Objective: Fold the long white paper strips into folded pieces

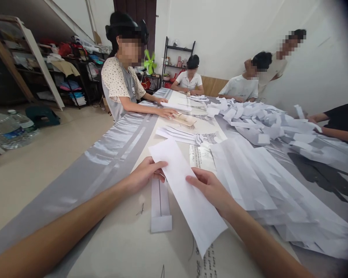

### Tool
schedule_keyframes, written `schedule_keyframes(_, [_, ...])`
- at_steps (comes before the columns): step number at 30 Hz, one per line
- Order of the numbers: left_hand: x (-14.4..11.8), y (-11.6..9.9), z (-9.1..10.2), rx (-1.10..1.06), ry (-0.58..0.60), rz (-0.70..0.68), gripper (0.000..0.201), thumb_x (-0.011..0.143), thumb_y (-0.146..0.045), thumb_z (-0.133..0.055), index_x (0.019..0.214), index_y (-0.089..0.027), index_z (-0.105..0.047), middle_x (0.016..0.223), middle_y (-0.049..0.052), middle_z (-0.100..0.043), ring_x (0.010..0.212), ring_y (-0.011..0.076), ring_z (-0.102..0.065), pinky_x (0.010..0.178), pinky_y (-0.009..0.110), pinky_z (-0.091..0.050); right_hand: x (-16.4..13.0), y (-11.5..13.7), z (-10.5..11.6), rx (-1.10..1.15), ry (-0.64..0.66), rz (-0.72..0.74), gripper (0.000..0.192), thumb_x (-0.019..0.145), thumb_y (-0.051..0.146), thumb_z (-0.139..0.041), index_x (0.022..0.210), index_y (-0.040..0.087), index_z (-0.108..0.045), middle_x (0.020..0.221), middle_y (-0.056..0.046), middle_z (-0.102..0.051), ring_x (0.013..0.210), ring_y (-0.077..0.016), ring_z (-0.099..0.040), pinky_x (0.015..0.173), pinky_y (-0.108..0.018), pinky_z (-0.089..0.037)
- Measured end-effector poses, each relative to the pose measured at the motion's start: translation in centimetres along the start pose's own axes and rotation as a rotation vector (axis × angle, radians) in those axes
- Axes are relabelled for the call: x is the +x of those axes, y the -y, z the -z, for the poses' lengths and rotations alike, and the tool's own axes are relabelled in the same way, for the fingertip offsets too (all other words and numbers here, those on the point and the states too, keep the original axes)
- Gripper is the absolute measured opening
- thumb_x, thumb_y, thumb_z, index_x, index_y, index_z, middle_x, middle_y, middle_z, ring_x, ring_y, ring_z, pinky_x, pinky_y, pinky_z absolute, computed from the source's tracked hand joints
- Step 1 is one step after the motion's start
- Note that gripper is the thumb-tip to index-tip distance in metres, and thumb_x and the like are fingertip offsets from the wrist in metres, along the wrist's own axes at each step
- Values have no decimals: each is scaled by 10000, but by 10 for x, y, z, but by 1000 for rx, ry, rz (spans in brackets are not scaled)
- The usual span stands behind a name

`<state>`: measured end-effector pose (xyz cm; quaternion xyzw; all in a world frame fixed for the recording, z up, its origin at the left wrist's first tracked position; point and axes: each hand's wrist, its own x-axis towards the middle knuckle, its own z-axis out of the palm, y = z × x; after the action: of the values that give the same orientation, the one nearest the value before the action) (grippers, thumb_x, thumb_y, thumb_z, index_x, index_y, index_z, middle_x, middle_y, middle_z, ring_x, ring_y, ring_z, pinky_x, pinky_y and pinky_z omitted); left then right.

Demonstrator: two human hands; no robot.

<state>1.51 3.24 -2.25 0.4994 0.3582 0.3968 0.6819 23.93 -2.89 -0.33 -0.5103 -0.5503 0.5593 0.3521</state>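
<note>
One long paper strip (188, 193): left hand (145, 173) and right hand (210, 189) are pinching its two edges, fingers closed. One folded strip (160, 208) is lying beneath it. Five other people are sitting or standing around the table (104, 162).

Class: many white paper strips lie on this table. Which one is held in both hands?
The long flat strip, pinched by the left hand and right hand. The folded strip under it and the fanned stack to its right lie untouched.

It was a small workshop: several people sat around a long bench (113, 154) heaped with paper strips (261, 119), cluttered shelves (66, 73) behind.
</note>
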Motion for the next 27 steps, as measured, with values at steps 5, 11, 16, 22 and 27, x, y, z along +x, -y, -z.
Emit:
schedule_keyframes(5, [1,1,-1,22,-39,6,284,836,-362,-739,955,-104,-731,945,129,-762,799,221,-706,684,308,-551,-1,6,4,42,16,58,455,943,555,-593,1347,348,-630,1271,-27,-684,1074,-259,-662,853,-366,-546])
schedule_keyframes(11, [-2,-3,-3,20,-65,-25,288,849,-366,-746,1006,-125,-732,1013,120,-762,835,215,-718,707,309,-580,-4,8,3,17,105,92,505,965,582,-540,1439,409,-530,1453,-34,-572,1211,-287,-617,987,-476,-530])
schedule_keyframes(16, [-3,-5,-1,48,-162,-97,328,851,-379,-741,1038,-111,-723,1010,130,-764,837,225,-726,729,326,-594,-2,4,7,-144,46,150,666,911,485,-678,1516,370,-425,1371,-69,-622,1111,-280,-665,896,-440,-574])
schedule_keyframes(22, [-3,-5,1,62,-152,-63,297,856,-380,-734,1007,-124,-724,1038,139,-767,896,271,-740,749,368,-612,-1,0,11,-234,50,245,503,969,454,-583,1452,327,-524,1413,-73,-587,1101,-258,-659,873,-411,-573])
schedule_keyframes(27, [-5,-6,1,76,-99,-69,369,835,-384,-765,1104,-137,-716,1135,132,-748,974,269,-723,825,375,-596,-4,4,13,-267,-71,204,451,969,383,-567,1410,286,-572,1120,-61,-730,979,-244,-681,808,-366,-558])
